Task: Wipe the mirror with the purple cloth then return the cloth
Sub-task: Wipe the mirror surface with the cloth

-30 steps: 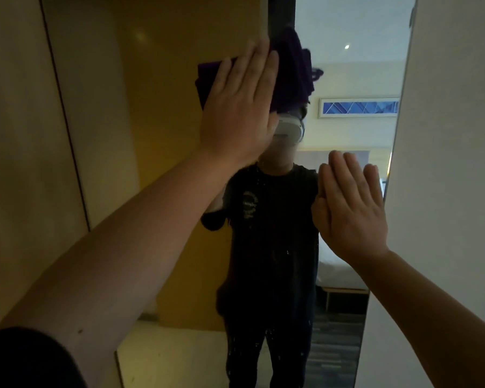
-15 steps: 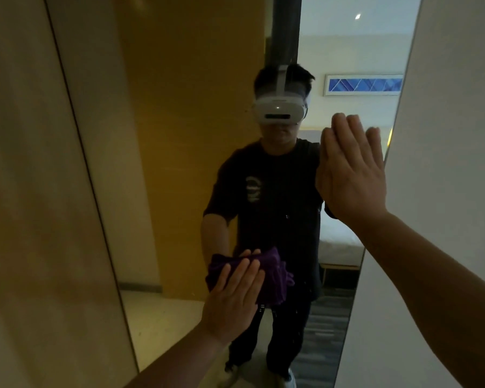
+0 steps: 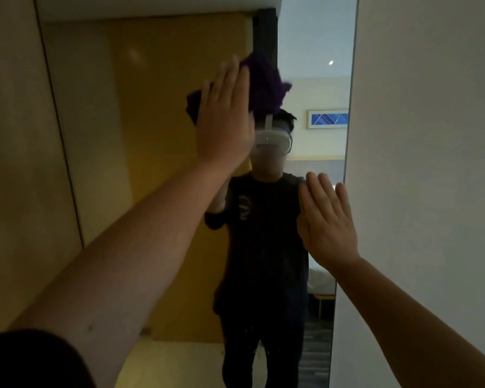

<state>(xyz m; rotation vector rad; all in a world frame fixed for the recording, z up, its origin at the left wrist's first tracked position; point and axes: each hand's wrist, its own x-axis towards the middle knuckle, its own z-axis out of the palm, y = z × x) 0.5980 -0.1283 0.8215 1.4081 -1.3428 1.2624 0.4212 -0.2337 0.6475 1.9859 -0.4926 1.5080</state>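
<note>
A tall mirror (image 3: 157,135) fills the wall ahead and reflects a person in a dark shirt with a white headset. My left hand (image 3: 224,119) presses the purple cloth (image 3: 266,85) flat against the glass, high up, with the fingers spread over it. The cloth bunches out above and to the right of my fingers. My right hand (image 3: 326,219) rests flat on the glass near the mirror's right edge, at chest height, holding nothing.
A white wall (image 3: 426,177) stands close on the right, right beside the mirror's edge. A tan panelled wall (image 3: 17,163) runs along the left. The reflection shows a bed and a framed blue picture (image 3: 328,119) behind me.
My left hand has swept the cloth from low on the mirror back up to the top. My right hand sits lower in the view than before.
</note>
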